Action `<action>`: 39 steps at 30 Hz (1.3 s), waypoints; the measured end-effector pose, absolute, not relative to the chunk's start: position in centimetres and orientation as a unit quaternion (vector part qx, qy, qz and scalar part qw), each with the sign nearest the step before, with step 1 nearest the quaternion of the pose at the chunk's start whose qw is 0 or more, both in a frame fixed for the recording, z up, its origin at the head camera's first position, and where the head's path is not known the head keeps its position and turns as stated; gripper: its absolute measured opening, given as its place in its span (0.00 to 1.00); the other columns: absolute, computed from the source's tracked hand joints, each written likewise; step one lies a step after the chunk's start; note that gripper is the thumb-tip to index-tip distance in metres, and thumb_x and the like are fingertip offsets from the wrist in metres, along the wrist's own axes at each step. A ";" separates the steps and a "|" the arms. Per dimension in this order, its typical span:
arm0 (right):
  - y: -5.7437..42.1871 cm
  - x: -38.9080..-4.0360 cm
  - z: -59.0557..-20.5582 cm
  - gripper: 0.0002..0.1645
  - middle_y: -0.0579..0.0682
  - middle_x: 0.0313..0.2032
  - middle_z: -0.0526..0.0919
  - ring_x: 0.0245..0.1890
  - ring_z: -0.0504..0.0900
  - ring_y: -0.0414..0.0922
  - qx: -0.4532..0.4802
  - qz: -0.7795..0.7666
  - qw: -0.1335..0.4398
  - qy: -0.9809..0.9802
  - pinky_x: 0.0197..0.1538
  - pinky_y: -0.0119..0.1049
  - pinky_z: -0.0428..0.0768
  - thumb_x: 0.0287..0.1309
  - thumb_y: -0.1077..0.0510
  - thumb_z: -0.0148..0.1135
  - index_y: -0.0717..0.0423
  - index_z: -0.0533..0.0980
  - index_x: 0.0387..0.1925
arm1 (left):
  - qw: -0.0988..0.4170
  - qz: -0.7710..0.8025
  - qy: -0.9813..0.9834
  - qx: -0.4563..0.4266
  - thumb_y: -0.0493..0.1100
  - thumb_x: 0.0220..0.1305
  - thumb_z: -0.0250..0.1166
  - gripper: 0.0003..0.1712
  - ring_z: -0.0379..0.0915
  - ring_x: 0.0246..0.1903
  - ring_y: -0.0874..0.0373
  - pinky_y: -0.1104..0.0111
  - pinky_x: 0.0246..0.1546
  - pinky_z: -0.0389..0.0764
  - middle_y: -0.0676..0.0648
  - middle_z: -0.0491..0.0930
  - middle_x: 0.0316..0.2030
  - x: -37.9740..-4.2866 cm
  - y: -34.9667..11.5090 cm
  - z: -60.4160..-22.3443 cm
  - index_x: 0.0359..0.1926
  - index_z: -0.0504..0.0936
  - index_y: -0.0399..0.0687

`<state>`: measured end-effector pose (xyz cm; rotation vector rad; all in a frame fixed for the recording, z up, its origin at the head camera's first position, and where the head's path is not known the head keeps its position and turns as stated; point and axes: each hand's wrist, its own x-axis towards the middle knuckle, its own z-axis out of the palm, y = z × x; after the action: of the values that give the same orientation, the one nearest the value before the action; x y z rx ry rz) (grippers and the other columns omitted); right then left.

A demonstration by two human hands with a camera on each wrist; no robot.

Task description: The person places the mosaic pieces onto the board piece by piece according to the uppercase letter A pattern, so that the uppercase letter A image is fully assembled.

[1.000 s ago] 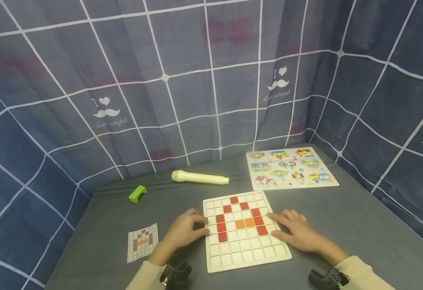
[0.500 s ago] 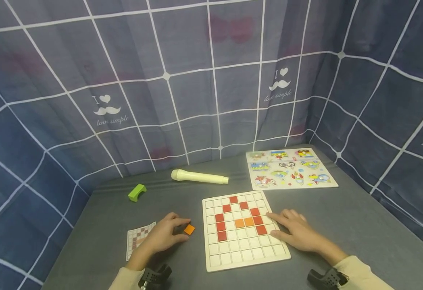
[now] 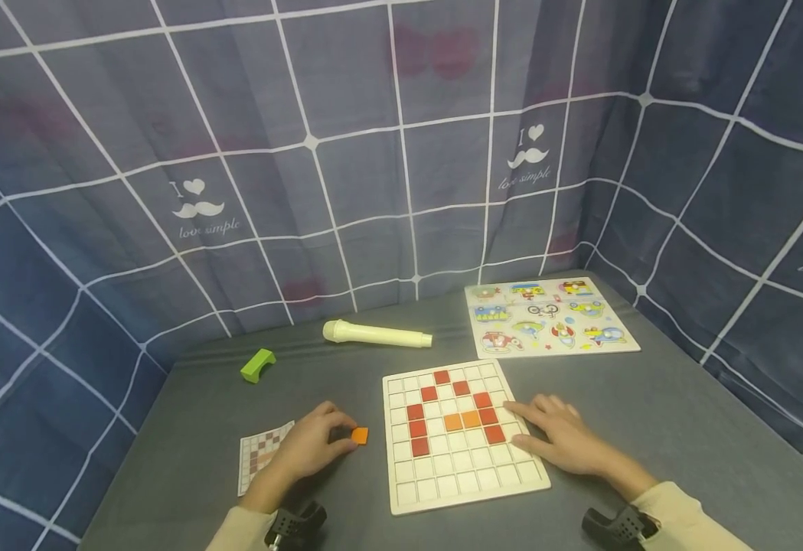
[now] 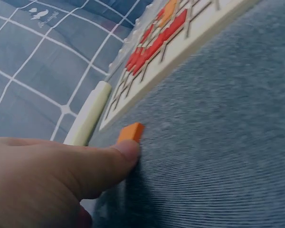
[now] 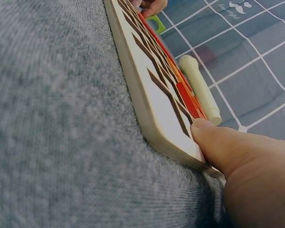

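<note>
A small square orange tile is pinched between the thumb and fingers of my left hand, left of the board. In the left wrist view the orange tile stands out past my thumb tip, close over the grey cloth. The cream grid board carries several red tiles and two orange tiles in its squares. My right hand rests at the board's right edge. In the right wrist view, my right thumb lies on the board's rim.
A printed pattern card lies partly under my left forearm. Behind it sits a green arch block. A cream toy microphone lies behind the board, and a picture puzzle at the back right. A dark blue gridded curtain surrounds the table.
My left hand has let go of the board's left edge, moved left to the orange tile on the cloth and closed its thumb and fingers on it. The right hand stays put.
</note>
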<state>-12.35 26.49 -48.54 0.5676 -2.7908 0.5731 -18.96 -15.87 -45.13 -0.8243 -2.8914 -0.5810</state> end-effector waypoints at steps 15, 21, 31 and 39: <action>26.6 -12.3 -48.6 0.30 0.32 0.35 0.66 0.38 0.59 0.30 0.199 0.194 0.121 -0.953 0.41 0.31 0.57 0.61 0.39 0.62 0.42 0.75 0.63 | 0.059 -0.192 -0.940 -0.275 0.51 0.54 0.73 0.16 0.70 0.31 0.65 0.71 0.31 0.73 0.57 0.76 0.35 -18.3 -16.2 -45.6 0.43 0.87 0.54; 26.6 -12.3 -48.6 0.30 0.32 0.35 0.66 0.38 0.60 0.31 0.197 0.194 0.123 -0.953 0.41 0.31 0.57 0.60 0.40 0.63 0.42 0.75 0.63 | 0.092 -0.181 -0.937 -0.286 0.52 0.54 0.73 0.14 0.73 0.30 0.64 0.71 0.32 0.75 0.57 0.77 0.34 -18.3 -16.2 -45.9 0.40 0.88 0.54; 26.4 -12.5 -48.2 0.31 0.32 0.35 0.65 0.37 0.58 0.30 0.203 0.197 0.116 -0.952 0.40 0.31 0.57 0.60 0.40 0.64 0.43 0.75 0.63 | 0.127 -0.152 -0.939 -0.280 0.51 0.52 0.75 0.11 0.74 0.30 0.65 0.70 0.32 0.75 0.59 0.78 0.31 -18.1 -16.0 -45.9 0.36 0.88 0.55; 26.5 -12.5 -48.1 0.31 0.33 0.35 0.65 0.37 0.58 0.31 0.197 0.201 0.103 -0.954 0.40 0.31 0.56 0.61 0.39 0.63 0.43 0.74 0.63 | 0.122 -0.160 -0.943 -0.266 0.51 0.51 0.75 0.10 0.74 0.30 0.66 0.70 0.34 0.76 0.61 0.77 0.30 -18.1 -15.4 -45.4 0.34 0.87 0.56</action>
<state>-12.48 26.46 -48.14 0.5810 -2.8150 0.5931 -18.09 -15.37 -45.44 -0.7762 -2.7513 -0.4680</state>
